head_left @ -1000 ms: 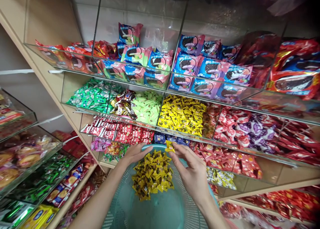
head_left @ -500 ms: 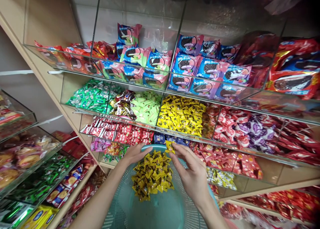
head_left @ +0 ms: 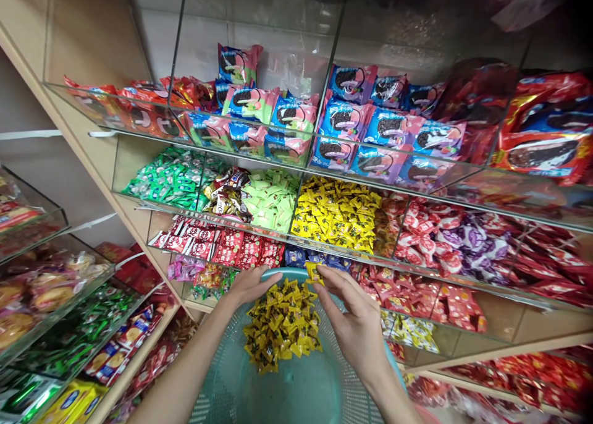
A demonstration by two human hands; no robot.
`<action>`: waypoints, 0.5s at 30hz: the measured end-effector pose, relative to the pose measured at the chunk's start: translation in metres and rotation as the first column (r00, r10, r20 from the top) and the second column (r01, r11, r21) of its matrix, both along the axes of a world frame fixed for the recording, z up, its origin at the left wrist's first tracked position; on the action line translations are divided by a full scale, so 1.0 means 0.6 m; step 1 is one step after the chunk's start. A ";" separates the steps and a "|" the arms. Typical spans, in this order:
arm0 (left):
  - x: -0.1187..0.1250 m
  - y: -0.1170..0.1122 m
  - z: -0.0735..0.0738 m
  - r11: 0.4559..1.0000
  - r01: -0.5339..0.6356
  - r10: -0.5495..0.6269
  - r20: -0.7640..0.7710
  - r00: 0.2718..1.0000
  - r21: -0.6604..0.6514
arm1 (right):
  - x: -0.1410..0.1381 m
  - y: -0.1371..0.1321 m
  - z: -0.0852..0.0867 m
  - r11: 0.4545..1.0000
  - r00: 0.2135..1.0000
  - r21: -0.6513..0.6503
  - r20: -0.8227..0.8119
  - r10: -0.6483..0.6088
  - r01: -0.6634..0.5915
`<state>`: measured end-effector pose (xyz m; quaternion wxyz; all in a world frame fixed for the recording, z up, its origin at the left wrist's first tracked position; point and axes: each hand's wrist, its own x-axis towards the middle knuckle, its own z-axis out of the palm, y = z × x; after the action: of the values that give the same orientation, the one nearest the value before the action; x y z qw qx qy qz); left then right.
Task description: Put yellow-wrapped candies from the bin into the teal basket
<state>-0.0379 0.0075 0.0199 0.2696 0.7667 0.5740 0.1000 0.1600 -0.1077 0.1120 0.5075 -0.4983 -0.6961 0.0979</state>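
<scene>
A teal mesh basket [head_left: 296, 390] sits low in the middle, holding a heap of yellow wrapped candies [head_left: 281, 325]. My left hand [head_left: 250, 284] grips the basket's far rim, fingers curled over it. My right hand [head_left: 354, 319] hovers above the heap and pinches one yellow candy [head_left: 315, 271] between thumb and fingertips. Just beyond, a glass bin of the same yellow candies [head_left: 336, 214] fills the middle shelf.
Glass-fronted shelf bins rise ahead: cookie packs [head_left: 365, 124] on top, green candies [head_left: 173, 177], red and purple sweets [head_left: 458, 238], red wafer bars [head_left: 217, 245] below. More bins of snacks [head_left: 55, 325] stand at the left.
Almost nothing has moved; my right hand with the pinched candy has sunk very slightly toward the heap, and the left hand stays on the rim.
</scene>
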 end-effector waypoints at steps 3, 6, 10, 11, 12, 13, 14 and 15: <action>0.000 -0.001 0.001 1.000 0.010 -0.010 -0.005 1.000 0.008 | -0.001 0.001 0.000 1.000 1.000 0.005 -0.002 0.008 -0.008; 0.001 -0.001 0.002 1.000 0.009 -0.009 -0.001 1.000 0.017 | -0.002 0.002 0.001 1.000 1.000 0.012 -0.001 0.014 -0.014; 0.001 -0.002 0.003 1.000 0.000 0.000 -0.005 1.000 0.006 | -0.003 0.001 0.001 1.000 1.000 0.014 -0.015 0.021 -0.021; 0.001 -0.002 0.003 1.000 -0.002 0.002 -0.005 1.000 0.004 | -0.004 0.001 0.001 1.000 1.000 0.015 -0.019 0.024 -0.023; 0.001 -0.002 0.003 1.000 -0.002 0.002 -0.004 1.000 0.004 | -0.004 0.001 0.001 1.000 0.999 0.016 -0.023 0.026 -0.026; 0.001 -0.001 0.002 1.000 -0.001 0.002 -0.002 1.000 0.003 | -0.004 0.001 0.000 0.999 0.999 0.014 -0.027 0.030 -0.029; 0.000 -0.001 0.002 1.000 -0.002 0.002 0.000 1.000 0.004 | -0.004 0.001 0.000 0.999 0.999 0.012 -0.029 0.035 -0.034; 0.000 -0.001 0.001 1.000 -0.001 0.001 0.000 1.000 0.006 | -0.003 0.002 -0.001 0.999 0.999 0.009 -0.029 0.039 -0.039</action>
<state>-0.0378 0.0072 0.0203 0.2675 0.7672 0.5740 0.1019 0.1580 -0.1064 0.1113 0.5178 -0.4809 -0.6986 0.1122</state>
